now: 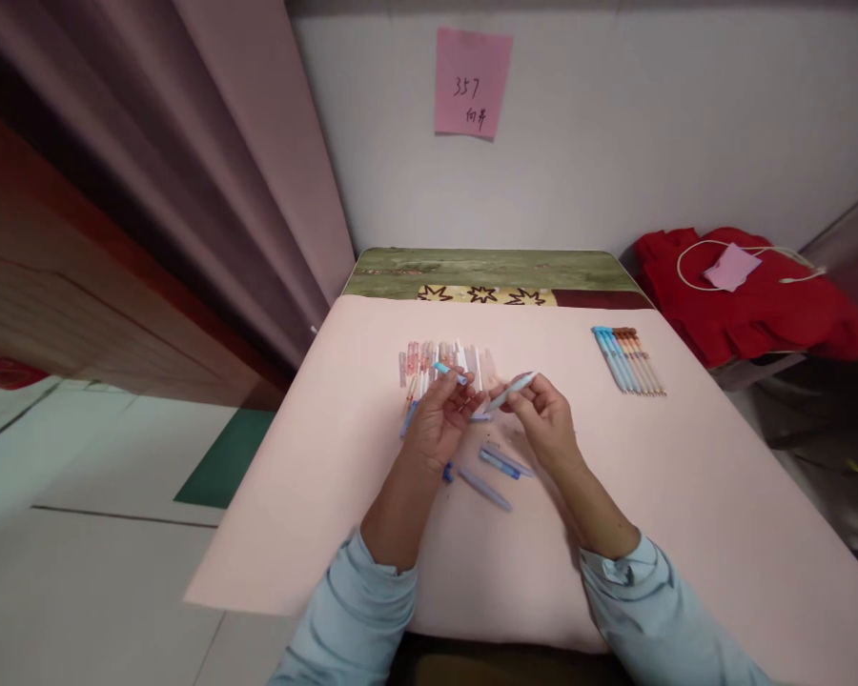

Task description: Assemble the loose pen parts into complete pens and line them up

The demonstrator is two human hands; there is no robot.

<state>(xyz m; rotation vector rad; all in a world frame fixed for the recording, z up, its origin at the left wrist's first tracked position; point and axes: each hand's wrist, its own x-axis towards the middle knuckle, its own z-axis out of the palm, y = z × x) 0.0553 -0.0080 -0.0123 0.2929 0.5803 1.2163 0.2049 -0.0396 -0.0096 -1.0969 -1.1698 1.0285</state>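
Note:
Both my hands meet over the middle of a pink sheet (343, 495) that covers the table. My right hand (543, 424) is closed round a pale blue pen barrel (509, 392), which slants up to the right. My left hand (439, 419) is closed on a small light blue pen part (449, 373) that sticks out above its fingers. Just behind my hands lies a loose heap of pen parts (443, 360), white, pink and blue. Under my wrists rest three blue pens (497, 469) on the sheet.
A neat row of several finished pens (627, 359), blue and orange, lies at the far right of the sheet. Beyond the table's right edge is a red cloth (750, 305) with a white cable. A pink note (472, 82) hangs on the wall; a curtain (207, 191) hangs left.

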